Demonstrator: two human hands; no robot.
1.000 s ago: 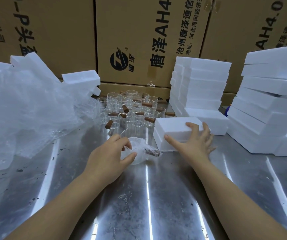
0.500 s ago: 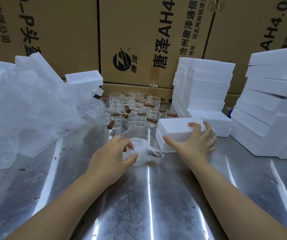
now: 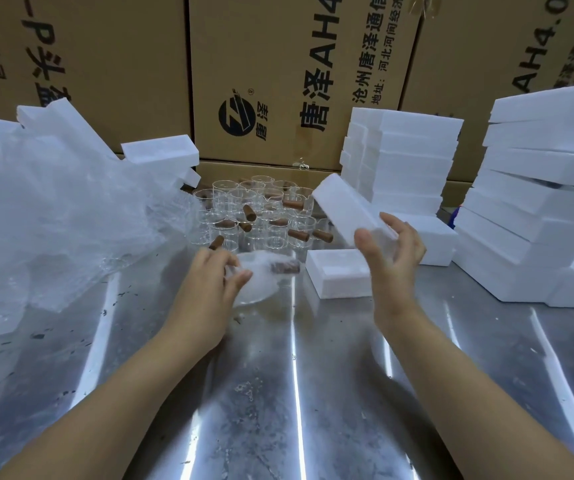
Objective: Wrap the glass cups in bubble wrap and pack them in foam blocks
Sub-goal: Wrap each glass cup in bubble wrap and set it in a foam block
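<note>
My right hand [image 3: 396, 251] grips the near end of a foam lid [image 3: 344, 209], thumb on one face and curled fingers on the other, holding it tilted in the air above the foam base [image 3: 337, 275], clear of it. My left hand [image 3: 209, 289] is closed round the wrapped cup [image 3: 257, 278], which sits low on the table [image 3: 296, 393] just left of the base, its brown handle poking out of the wrap toward the base. I judge the cup light but fragile, and the wrap soft and a little slippery, so I should hold it round the body with fingers spread and not by the handle, which could twist in the loose wrap. The lid looks light and stiff yet easy to dent, so a grip across its faces suits it better than pinching a corner. Behind the base, to its left, stand the bare cups [image 3: 261, 216], crowded together and not yet wrapped. Far left of the base lies the bubble wrap [image 3: 53, 220] in a heap. Behind and to the right of the base rise the foam stacks [image 3: 538, 202], with boxes [image 3: 278, 64] behind everything.
</note>
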